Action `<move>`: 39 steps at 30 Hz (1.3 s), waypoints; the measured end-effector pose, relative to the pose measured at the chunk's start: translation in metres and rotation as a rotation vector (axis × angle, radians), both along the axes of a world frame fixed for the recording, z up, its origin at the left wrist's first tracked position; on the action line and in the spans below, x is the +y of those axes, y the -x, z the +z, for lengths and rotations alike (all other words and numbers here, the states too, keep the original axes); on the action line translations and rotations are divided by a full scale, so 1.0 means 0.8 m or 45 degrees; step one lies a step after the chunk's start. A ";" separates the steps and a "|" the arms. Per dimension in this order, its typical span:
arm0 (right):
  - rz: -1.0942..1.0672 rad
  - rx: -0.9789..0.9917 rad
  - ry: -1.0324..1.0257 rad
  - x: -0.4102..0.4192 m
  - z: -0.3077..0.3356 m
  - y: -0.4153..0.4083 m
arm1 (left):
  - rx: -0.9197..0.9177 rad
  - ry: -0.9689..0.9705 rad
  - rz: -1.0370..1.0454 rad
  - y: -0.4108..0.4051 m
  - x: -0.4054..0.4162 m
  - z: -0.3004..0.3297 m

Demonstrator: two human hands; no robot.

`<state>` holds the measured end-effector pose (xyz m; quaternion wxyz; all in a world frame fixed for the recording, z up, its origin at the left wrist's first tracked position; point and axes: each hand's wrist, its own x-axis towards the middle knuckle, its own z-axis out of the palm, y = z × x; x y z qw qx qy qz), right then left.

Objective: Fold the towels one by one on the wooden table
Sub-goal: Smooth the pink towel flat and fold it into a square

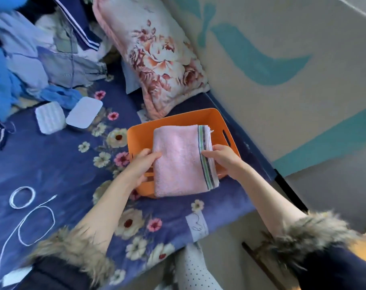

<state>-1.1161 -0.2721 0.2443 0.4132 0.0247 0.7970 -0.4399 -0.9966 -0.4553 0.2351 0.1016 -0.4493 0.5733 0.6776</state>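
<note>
A folded pink towel (pixel 179 162) with a striped band along its right edge lies across an orange plastic basket (pixel 177 119) on the bed. My left hand (pixel 141 166) grips the towel's left edge, thumb on top and fingers underneath. On the other side my right hand (pixel 221 156) pinches the striped right edge. The towel's near end overhangs the basket's front rim. What lies under the towel inside the basket is hidden.
The basket sits on a blue flowered bedspread (pixel 52 170) near the wall. A floral pillow (pixel 157 53) lies behind it. A pile of clothes (pixel 20 59), two small white boxes (pixel 83 111) and a white cable (pixel 29 210) lie to the left.
</note>
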 end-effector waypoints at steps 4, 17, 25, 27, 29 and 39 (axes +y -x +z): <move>0.050 -0.049 -0.044 -0.056 -0.058 0.054 | -0.118 0.008 0.091 0.048 -0.035 -0.053; 0.189 -0.329 -0.281 -0.131 -0.263 0.099 | -0.612 0.177 0.092 0.088 -0.062 -0.246; 0.110 -0.465 -0.215 -0.156 -0.327 0.085 | -0.779 0.646 -0.233 0.092 -0.065 -0.292; 0.110 -0.492 -0.186 -0.155 -0.333 0.083 | -0.731 0.758 -0.378 0.087 -0.060 -0.296; 0.242 -0.218 -0.267 -0.149 -0.336 0.081 | -0.698 0.863 -0.701 0.078 -0.055 -0.297; 1.636 0.852 -0.487 -0.125 -0.358 0.061 | -0.812 1.114 -1.490 0.077 -0.035 -0.335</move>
